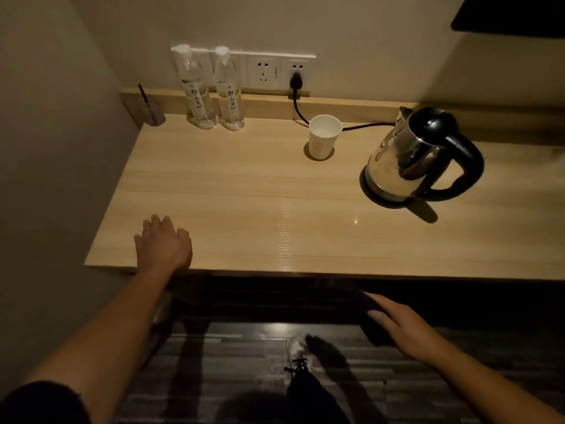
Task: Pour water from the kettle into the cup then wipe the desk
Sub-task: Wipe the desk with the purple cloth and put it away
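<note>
The kettle [409, 154] stands upright on its round base [371, 191] at the right side of the desk [232, 191], long axis vertical. Its spout points toward the back wall and slightly left; its black handle [467, 160] faces right and toward the front edge. A black cord [360, 127] runs from behind the kettle to a plug [296, 81] in the wall socket.

The paper cup [323, 136] stands upright, mouth up, left of the kettle and apart from it, near the back ledge. Two capped water bottles [211, 87] stand upright at the back left.

The left hand [163, 243] lies palm down on the front-left desk edge, fingers spread, holding nothing. The right hand [403, 325] is below the desk edge, fingers extended flat over a dark object [371, 327] that cannot be identified.
</note>
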Available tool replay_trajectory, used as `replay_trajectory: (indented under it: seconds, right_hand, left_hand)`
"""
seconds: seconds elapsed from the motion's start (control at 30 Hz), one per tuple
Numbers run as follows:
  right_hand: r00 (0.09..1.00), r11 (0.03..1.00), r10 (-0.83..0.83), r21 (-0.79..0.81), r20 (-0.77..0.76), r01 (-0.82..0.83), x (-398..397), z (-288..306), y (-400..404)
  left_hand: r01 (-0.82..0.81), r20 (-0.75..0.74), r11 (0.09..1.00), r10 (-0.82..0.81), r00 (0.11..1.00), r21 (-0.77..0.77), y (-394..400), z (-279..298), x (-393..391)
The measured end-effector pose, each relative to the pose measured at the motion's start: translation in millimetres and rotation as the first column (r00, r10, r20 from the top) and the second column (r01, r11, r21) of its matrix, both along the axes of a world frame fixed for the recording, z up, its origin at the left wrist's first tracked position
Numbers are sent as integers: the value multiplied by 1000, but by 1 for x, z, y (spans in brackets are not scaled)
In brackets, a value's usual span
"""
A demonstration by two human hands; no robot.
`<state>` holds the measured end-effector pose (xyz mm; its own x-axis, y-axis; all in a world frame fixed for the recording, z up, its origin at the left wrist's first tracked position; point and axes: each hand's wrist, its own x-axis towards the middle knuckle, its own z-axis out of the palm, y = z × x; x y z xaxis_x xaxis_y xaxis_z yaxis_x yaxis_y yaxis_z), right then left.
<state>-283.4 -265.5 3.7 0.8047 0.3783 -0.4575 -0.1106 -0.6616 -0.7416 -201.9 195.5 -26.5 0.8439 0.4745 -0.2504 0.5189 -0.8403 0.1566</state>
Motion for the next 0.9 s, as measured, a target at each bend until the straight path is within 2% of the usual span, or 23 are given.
replay_trajectory:
  seconds: [0.07,0.17,0.27,0.43,0.63,0.7,0.77,0.83,0.9]
  right_hand:
    - [976,980,-86,160,-198,119,-10,21,9]
    - [964,964,-32,247,-263,99,-18,53,35]
    - [988,976,54,215,-148,-21,-17,85,71]
    - [969,963,225,127,100,-237,-10,135,129]
    - [876,914,406,-103,260,-393,14,158,167]
    - [806,873,488,-188,334,-450,26,160,176]
    - [751,845,535,-242,386,-477,38,160,181]
    - [727,829,560,-260,398,-496,51,158,186]
    - [742,834,551,-227,381,-503,64,152,187]
  left_hand:
    - [106,69,993,-102,992,-50,-21,19,-20]
    - [270,130,922,-243,961,-279,-63,52,-57]
    - [401,185,781,-357,916,-478,-91,95,-88]
    - [521,273,651,-449,851,-553,-98,161,-113]
    - [517,179,480,-587,790,-709,-72,199,-102]
    - [537,140,493,-634,761,-685,-63,204,-92]
    - [666,133,537,-719,682,-518,-58,204,-80]
    - [796,173,512,-795,582,-324,-54,205,-68]
    - [827,198,489,-813,547,-276,-50,206,-56]
